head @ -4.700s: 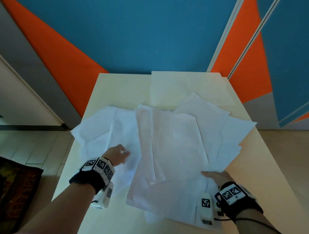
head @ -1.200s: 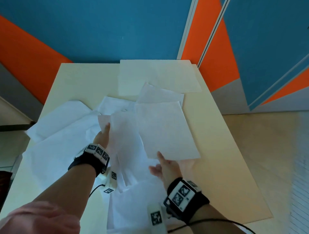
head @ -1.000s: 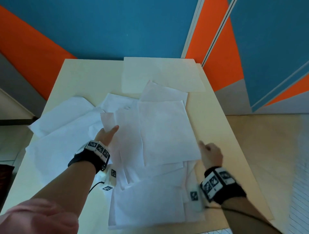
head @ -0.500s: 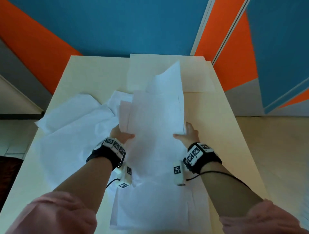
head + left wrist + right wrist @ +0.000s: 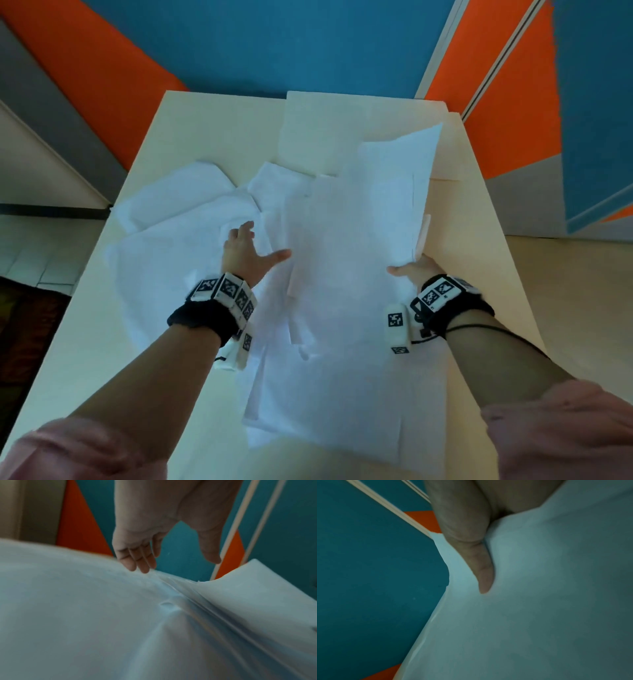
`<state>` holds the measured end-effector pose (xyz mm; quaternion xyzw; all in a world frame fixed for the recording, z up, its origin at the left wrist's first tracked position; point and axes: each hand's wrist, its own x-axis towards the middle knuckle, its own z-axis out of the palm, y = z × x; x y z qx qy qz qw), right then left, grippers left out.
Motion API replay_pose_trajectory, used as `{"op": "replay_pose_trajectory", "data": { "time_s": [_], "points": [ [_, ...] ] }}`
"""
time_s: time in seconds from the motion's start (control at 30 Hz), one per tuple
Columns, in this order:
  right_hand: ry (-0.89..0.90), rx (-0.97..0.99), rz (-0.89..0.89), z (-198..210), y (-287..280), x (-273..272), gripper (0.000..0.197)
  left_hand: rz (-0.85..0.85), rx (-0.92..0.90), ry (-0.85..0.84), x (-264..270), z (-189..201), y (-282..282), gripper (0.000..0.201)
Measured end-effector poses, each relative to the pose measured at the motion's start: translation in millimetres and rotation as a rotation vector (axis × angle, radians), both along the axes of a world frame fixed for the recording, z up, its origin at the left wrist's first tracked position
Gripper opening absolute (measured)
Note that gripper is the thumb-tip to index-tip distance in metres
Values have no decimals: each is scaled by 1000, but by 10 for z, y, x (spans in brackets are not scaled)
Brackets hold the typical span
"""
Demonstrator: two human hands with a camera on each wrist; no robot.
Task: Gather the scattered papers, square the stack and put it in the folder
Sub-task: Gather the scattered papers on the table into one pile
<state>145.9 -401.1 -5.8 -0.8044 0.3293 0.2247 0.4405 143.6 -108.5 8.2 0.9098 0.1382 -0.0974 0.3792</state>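
Note:
Several white paper sheets (image 5: 352, 274) lie overlapped in the middle of the cream table (image 5: 212, 126), and more loose sheets (image 5: 171, 219) spread to the left. My right hand (image 5: 412, 270) pinches the right edge of the gathered sheets, thumb (image 5: 481, 566) on top, lifting that side. My left hand (image 5: 245, 250) hovers with spread fingers (image 5: 137, 561) over the left sheets, holding nothing. A cream folder (image 5: 325, 126) lies flat at the table's far edge, partly under the papers.
A blue and orange wall (image 5: 274, 44) stands behind the table. Floor (image 5: 565, 291) shows to the right and left, with a dark mat (image 5: 24, 325) at the left. Bare tabletop (image 5: 479, 240) runs along the right side.
My left hand has let go of the stack's left edge and moved left with fingers spread. My right hand has shifted right along the stack's edge, which now tilts up.

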Motion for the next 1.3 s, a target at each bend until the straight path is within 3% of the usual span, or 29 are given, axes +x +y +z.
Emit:
{"op": "replay_pose_trajectory", "data": {
  "time_s": [0.1, 0.2, 0.27, 0.53, 0.63, 0.7, 0.83, 0.93, 1.03, 1.17, 1.3],
  "points": [
    [18, -37, 17, 50, -5, 31, 66, -368, 175, -66, -546, 58, 64, 116],
    [-9, -53, 24, 38, 14, 49, 71, -783, 367, 139, -1025, -108, 26, 144],
    [-7, -66, 57, 25, 56, 45, 73, -852, 489, 244, -1143, -276, -7, 143],
    [-26, -141, 119, 46, 112, 18, 68, -614, 534, 150, -758, -284, -110, 124],
    [-33, -198, 97, 57, 67, -19, 92, -430, 343, 60, -562, -192, 212, 114],
    [4, -317, 78, 57, 9, -98, 102, -356, 268, 41, -393, -124, 526, 97],
    [31, -374, 76, -37, -79, -351, 90, -131, 320, -9, 36, -93, 1105, 61],
    [80, -392, 124, -73, -44, -472, 89, 39, 435, 129, 296, -102, 1398, 80],
    [64, -368, 148, -82, 72, -550, 94, 82, 468, 319, 389, -120, 1515, 97],
    [-31, -289, 97, -134, 277, -620, 88, -22, 442, 351, 322, -107, 1430, 61],
    [-90, -226, 55, -160, 477, -547, 85, -58, 395, 344, 106, -106, 1191, 42]
  ]
}}
